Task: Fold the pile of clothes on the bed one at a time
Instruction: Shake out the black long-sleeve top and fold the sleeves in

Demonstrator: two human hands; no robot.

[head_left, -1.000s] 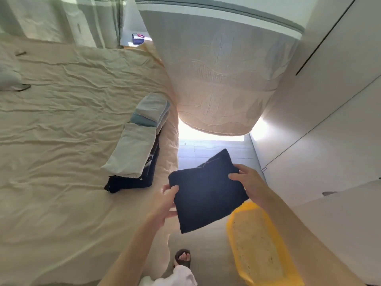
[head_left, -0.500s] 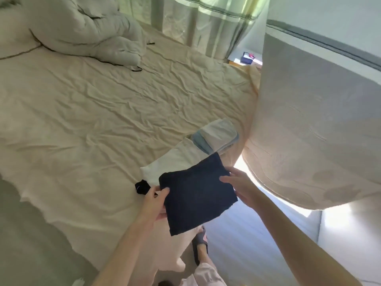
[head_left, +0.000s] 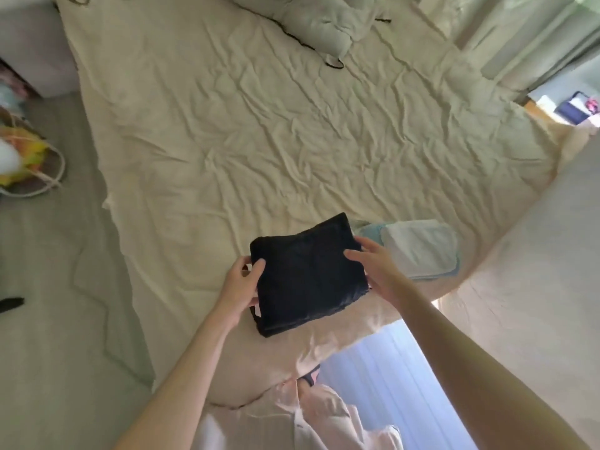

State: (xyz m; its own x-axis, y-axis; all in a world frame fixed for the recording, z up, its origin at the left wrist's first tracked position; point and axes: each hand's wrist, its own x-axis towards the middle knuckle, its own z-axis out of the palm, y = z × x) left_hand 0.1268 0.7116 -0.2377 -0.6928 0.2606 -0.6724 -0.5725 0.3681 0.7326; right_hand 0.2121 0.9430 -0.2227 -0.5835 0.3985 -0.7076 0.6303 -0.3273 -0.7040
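Garment: dark folded garment point(head_left: 308, 280) is up in both hands, a flat square, over the near edge of the bed point(head_left: 227, 131).
Left grip: my left hand point(head_left: 242, 284) pinches its left edge, thumb on top, fingers curled under.
Right grip: my right hand point(head_left: 376, 271) has its right edge, fingers laid over the top; what the thumb does underneath I can't see.
Where it sits: whether its underside touches the sheet or hangs just above it, I can't tell from up here.
Done so far: this piece looks folded to me, and a stack of folded pale clothes point(head_left: 418, 251) already lies on the bed just to its right, white on top with a light blue layer showing beneath.
Left to do: I'd say set this one down by or on that stack. No loose pile shows on the sheet, so I judge we're near the end, though I can't rule out more out of view.
Far end: crumpled grey-green bedding point(head_left: 321, 30) lies at the head of the bed; quilt or clothing, hard to say.
Hidden: how many pieces are in the stack, and anything under the dark piece.
Cut off: coloured bag point(head_left: 22, 157) on the floor at left, contents unreadable.
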